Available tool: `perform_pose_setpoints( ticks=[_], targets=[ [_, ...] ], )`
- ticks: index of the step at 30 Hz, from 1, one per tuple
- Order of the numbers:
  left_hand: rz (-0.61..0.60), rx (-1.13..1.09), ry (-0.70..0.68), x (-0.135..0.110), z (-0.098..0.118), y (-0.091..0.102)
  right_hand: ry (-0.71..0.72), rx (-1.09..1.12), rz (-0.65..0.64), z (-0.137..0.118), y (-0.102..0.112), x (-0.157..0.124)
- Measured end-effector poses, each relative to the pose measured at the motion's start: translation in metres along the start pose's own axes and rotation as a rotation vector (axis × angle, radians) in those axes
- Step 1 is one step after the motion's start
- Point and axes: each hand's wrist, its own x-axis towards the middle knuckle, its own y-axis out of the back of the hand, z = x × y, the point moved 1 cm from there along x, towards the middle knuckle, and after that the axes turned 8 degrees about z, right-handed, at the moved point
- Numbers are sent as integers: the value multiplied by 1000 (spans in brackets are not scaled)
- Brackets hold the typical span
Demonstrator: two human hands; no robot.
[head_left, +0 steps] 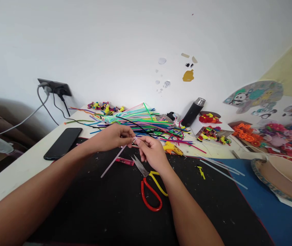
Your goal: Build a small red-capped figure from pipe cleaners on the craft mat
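Observation:
A pale lilac pipe cleaner (112, 162) slants down to the left from between my fingertips. Its upper end is pinched by my left hand (116, 136) and my right hand (151, 150), which meet closely there. A small whitish bit shows at the pinch, but the fingers cover most of it. Below my right hand, scissors (149, 194) with one red and one yellow handle lie with blades slightly parted. Beside their tips is a pinkish-red tool (125, 161), perhaps a cutter. A yellow glue gun (173, 148) lies behind my right hand.
Many coloured pipe cleaners (141, 118) are heaped at the back, near a black flask (193, 112). A phone (63, 143) lies at left. On the black mat (110, 212) is a small yellow piece (201, 173); translucent sticks (224, 175) and a round basket (279, 181) are at right.

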Motion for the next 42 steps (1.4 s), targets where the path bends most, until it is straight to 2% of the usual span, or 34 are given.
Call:
perform_pose_setpoints(
  ticks=[11, 16, 20, 25, 30, 35, 38, 42],
  targets=[
    [-66, -77, 24, 1, -7, 1, 22, -31, 4, 5, -1, 0],
    [-59, -260, 45, 3, -11, -7, 37, -47, 8, 6, -1, 1],
    [10, -393, 90, 5, -9, -16, 80, -80, 50, 1, 1, 0],
    [170, -474, 81, 8, -5, -32, 178, -169, 129, 3, 4, 2],
    [317, -557, 46, 8, -5, -49, 190, -182, 191, 7, 4, 2],
    [428, -625, 75, 5, -4, -63, 195, -180, 228, 7, 3, 2],
    [397, -682, 92, 7, -6, -63, 183, -174, 228, 7, 5, 4],
    [216, -576, 94, 10, -8, -44, 135, -120, 190, 5, 7, 5]
  ],
)
